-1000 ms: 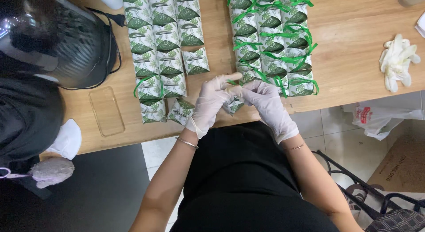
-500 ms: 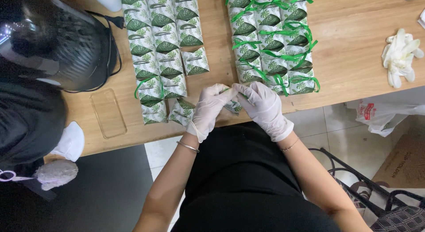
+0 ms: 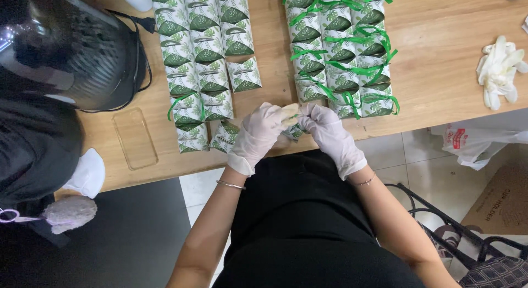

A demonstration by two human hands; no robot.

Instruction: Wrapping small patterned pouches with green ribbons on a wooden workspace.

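**Both gloved hands pinching one small leaf-printed box at the counter's near edge**

I am holding a small white paper favour box with a green leaf print (image 3: 294, 132) between my two hands, right at the near edge of the light wooden counter (image 3: 434, 73). My left hand (image 3: 258, 135), in a thin whitish disposable glove, is curling over the box from the left, its fingers closed down onto the top. My right hand (image 3: 327, 131), gloved the same way, is pinching it from the right with fingertips drawn together. The box is mostly hidden under my fingers; only a bit of green print is showing between the two hands.

Just left of my left hand, rows of the same leaf-printed boxes without ribbon (image 3: 201, 35) are lying across the counter toward its far edge. Just beyond my right hand, a block of boxes tied with bright green ribbon (image 3: 344, 51) is lying in rows. A clear phone case (image 3: 135, 138) is lying near the counter's near left edge, a pair of crumpled white gloves (image 3: 498, 70) is sitting well apart toward the right edge, and a black fan (image 3: 82, 51) is standing at the left.
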